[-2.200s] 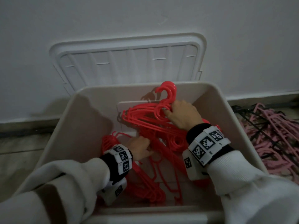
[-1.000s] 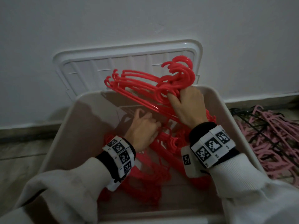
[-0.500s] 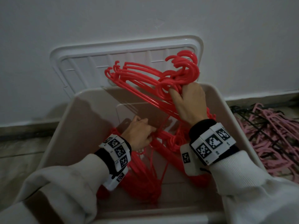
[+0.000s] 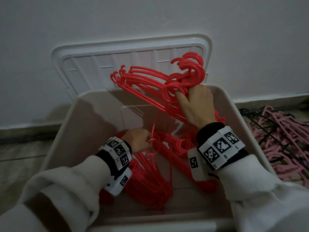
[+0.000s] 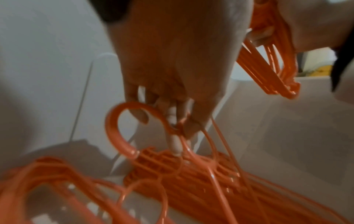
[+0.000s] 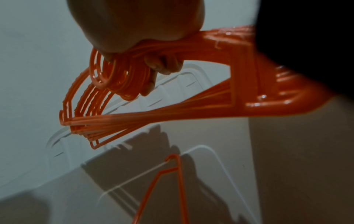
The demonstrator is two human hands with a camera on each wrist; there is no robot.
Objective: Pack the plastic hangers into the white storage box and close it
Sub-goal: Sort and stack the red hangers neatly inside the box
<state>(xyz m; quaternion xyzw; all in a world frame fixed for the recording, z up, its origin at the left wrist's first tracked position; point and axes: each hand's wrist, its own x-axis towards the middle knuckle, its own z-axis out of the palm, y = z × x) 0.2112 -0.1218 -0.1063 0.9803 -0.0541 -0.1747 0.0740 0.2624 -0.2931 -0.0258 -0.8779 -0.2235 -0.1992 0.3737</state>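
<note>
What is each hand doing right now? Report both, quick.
Left hand: fingers pinching the neck of a single red hanger low in the white storage box.
Right hand: gripping a bundle of red hangers above the box.

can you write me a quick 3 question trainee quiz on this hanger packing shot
1. True or false: the white lid is already closed on the white storage box.
2. Which hand holds the raised bundle of red hangers above the box? A) left hand B) right hand C) neither
3. Fill in: beside the box, on the floor at the person's right, lies a heap of ____ hangers.

Key
1. False: the lid stands behind the box against the wall.
2. B: the right hand grips it near the hooks; the left hand holds a single red hanger down inside the box.
3. Pink.
</note>
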